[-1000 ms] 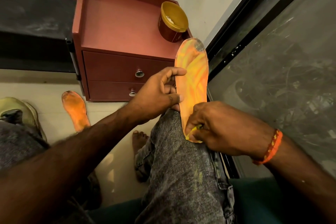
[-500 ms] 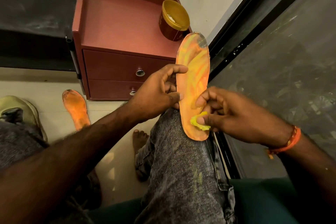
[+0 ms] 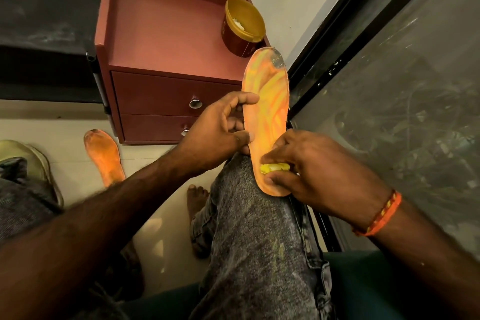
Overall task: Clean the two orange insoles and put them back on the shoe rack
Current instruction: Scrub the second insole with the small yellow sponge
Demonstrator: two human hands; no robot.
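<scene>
One orange insole, streaked yellow, stands upright on my raised knee. My left hand grips its left edge near the middle, thumb over the front face. My right hand pinches a small yellow sponge against the insole's lower part, near the heel. The second orange insole lies flat on the pale floor at the left, apart from both hands, its toe end darkened.
A red-brown two-drawer cabinet stands ahead with an open gold-rimmed tub on top. A dark glass door fills the right side. A pale green shoe sits at the far left. My bare foot rests on the floor.
My right hand rose with the sponge from the heel half a second ago, then came back down toward the heel. The left hand kept its grip; the insole stayed on my knee.
</scene>
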